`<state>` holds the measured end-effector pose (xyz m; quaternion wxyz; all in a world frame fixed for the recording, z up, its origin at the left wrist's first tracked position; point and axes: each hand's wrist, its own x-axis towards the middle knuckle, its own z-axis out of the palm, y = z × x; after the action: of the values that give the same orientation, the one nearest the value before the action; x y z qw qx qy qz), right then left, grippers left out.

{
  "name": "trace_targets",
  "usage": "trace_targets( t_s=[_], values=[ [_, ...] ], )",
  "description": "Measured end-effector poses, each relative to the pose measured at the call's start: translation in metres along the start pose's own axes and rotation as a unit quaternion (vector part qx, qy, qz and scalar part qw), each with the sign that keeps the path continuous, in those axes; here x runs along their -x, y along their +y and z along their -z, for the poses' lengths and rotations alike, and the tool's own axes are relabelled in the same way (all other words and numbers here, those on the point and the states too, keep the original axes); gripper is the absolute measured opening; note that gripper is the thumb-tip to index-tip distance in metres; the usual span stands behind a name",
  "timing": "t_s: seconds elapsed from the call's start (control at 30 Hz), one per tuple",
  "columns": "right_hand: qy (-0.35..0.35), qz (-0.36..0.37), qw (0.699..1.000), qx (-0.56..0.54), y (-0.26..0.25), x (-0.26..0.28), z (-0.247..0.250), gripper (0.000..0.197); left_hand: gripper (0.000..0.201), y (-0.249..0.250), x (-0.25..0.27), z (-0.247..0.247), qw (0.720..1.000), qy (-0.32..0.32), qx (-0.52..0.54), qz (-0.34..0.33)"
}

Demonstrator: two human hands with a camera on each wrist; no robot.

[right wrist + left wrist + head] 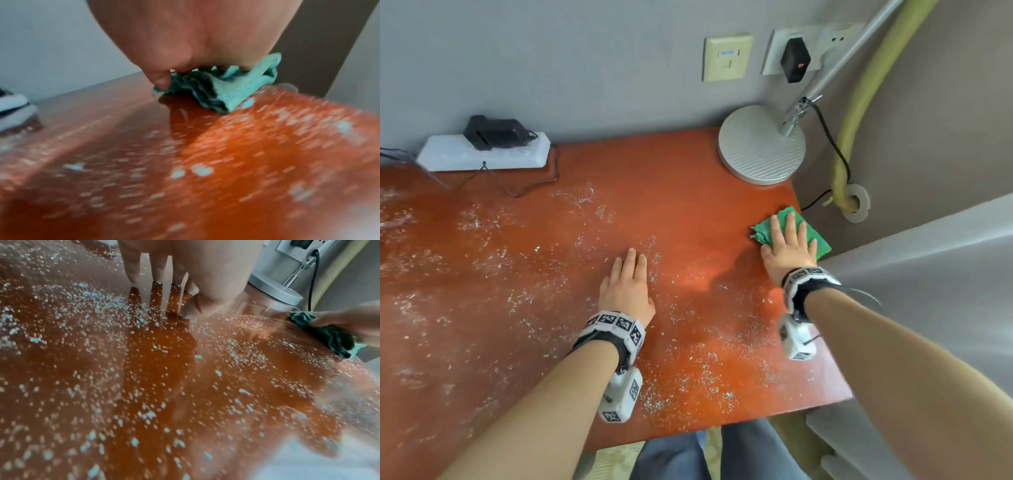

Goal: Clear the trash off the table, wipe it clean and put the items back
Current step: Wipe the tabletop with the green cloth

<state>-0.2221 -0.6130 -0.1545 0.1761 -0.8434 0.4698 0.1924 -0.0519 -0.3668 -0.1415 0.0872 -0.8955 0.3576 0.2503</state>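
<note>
Red-brown table top (671, 192) carries pale crumbs (524, 298) over most of its left and near areas; the strip near the lamp base (762, 144) looks cleaner. White power strip (482, 152) sits against the wall, back left.

Step in hand, as judged: wiping.

Left hand (627, 286) lies flat on the table, fingers straight, holding nothing.

Right hand (789, 248) presses a green cloth (816, 240) at the table's right edge, fingers extended over it, thumb touching its bunched side.

Next move likely calls for sweeping the cloth leftward with steady downward pressure, gathering crumbs rather than scattering them.
</note>
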Motion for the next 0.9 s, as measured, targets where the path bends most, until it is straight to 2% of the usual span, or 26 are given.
trace_targets(
  t_s=[0.07, 0.1, 0.2, 0.27, 0.33, 0.43, 0.53, 0.63, 0.73, 0.83, 0.9],
  values=[
    [-0.009, 0.031, 0.999, 0.015, -0.026, 0.007, -0.005, 0.071, 0.083, 0.01, 0.007, -0.003, 1.0, -0.007, -0.001, 0.002],
    [-0.025, 0.075, 0.996, 0.034, -0.043, 0.015, -0.008, 0.071, 0.082, 0.015, 0.01, -0.004, 1.0, -0.01, -0.001, 0.002],
    [-0.103, 0.239, 0.961, 0.095, -0.083, 0.051, -0.025, 0.066, 0.081, 0.032, 0.018, -0.007, 1.0, -0.006, 0.011, 0.005],
    [-0.13, 0.294, 0.938, 0.126, -0.083, 0.066, -0.034, 0.065, 0.08, 0.04, 0.022, -0.008, 1.0, -0.007, 0.016, 0.011],
    [-0.119, 0.294, 0.94, 0.124, -0.057, 0.062, -0.03, 0.065, 0.079, 0.048, 0.026, -0.009, 1.0, -0.018, 0.017, 0.017],
    [-0.088, 0.205, 0.973, 0.065, 0.002, 0.042, -0.004, 0.067, 0.078, 0.059, 0.034, -0.012, 0.999, -0.023, 0.02, 0.025],
    [-0.081, 0.129, 0.987, 0.051, 0.052, 0.024, 0.016, 0.066, 0.079, 0.072, 0.044, -0.021, 0.999, -0.019, 0.027, 0.035],
    [-0.073, 0.111, 0.99, 0.053, 0.056, 0.022, 0.015, 0.066, 0.082, 0.085, 0.055, -0.031, 0.999, -0.009, 0.027, 0.042],
    [-0.081, 0.168, 0.979, 0.077, 0.022, 0.046, -0.005, 0.067, 0.083, 0.093, 0.06, -0.037, 0.999, 0.0, 0.03, 0.045],
    [-0.13, 0.304, 0.932, 0.151, -0.012, 0.09, -0.033, 0.065, 0.082, 0.097, 0.065, -0.039, 0.998, 0.011, 0.042, 0.05],
    [-0.138, 0.357, 0.907, 0.174, -0.013, 0.107, -0.047, 0.064, 0.08, 0.099, 0.069, -0.04, 0.997, 0.012, 0.053, 0.056]
  ],
)
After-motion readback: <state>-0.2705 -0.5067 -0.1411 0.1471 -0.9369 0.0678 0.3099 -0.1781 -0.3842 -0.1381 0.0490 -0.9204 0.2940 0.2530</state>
